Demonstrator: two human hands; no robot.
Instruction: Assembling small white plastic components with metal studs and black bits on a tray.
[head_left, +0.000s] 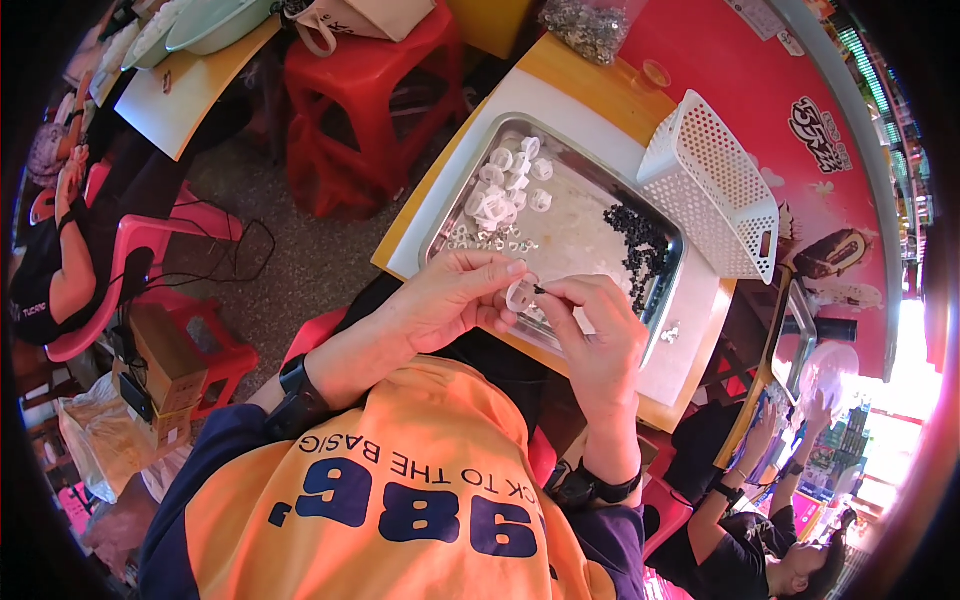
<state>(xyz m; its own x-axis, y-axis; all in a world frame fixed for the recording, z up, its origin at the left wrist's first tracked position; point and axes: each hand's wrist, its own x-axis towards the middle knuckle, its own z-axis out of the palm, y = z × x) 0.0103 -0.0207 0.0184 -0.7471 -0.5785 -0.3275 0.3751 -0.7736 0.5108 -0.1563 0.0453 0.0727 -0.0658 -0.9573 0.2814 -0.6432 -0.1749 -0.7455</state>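
Between finger and thumb, my left hand (460, 295) pinches a small clear plastic ring-shaped part (519, 295). My right hand (598, 325) meets it from the other side, its fingertips closed on a small black piece (541, 290) at the part's edge. Both hands are over the near edge of a metal tray (572, 160). In the tray's left end lies a heap of similar clear parts (492, 207), with small pale metal-looking bits (490, 240) nearer me. Many small black pieces (640, 245) are scattered at its right end.
A white perforated basket (700, 185) leans beside the tray, and a bag of metallic pieces (585, 28) sits at the table's far end. A red stool (365, 100) stands left of the table. Other people sit at far left and lower right.
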